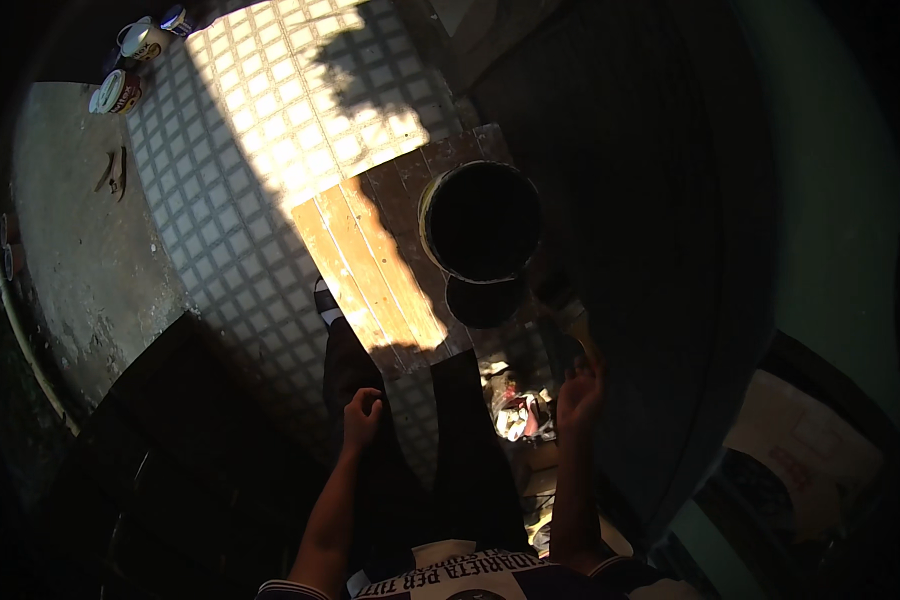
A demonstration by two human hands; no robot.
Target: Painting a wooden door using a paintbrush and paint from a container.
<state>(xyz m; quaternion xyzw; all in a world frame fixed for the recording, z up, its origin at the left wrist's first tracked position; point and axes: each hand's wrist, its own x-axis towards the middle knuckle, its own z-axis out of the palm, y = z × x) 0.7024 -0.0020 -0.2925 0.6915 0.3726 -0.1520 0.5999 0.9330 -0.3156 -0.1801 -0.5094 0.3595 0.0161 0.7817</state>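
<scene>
My right hand is closed around the handle of a paintbrush, whose dark bristles point up and away from me. The brush is just right of a dark round container. Beyond that is a larger round bucket with a pale rim; its inside is too dark to read. Both stand on a brown plank-topped low table, partly sunlit. My left hand is over my left leg with its fingers curled in, and nothing shows in it.
Paint buckets and a white pail stand at the far left by the patterned tile floor. A crumpled heap of wrappers and scraps lies near my right forearm. A large dark surface fills the right side.
</scene>
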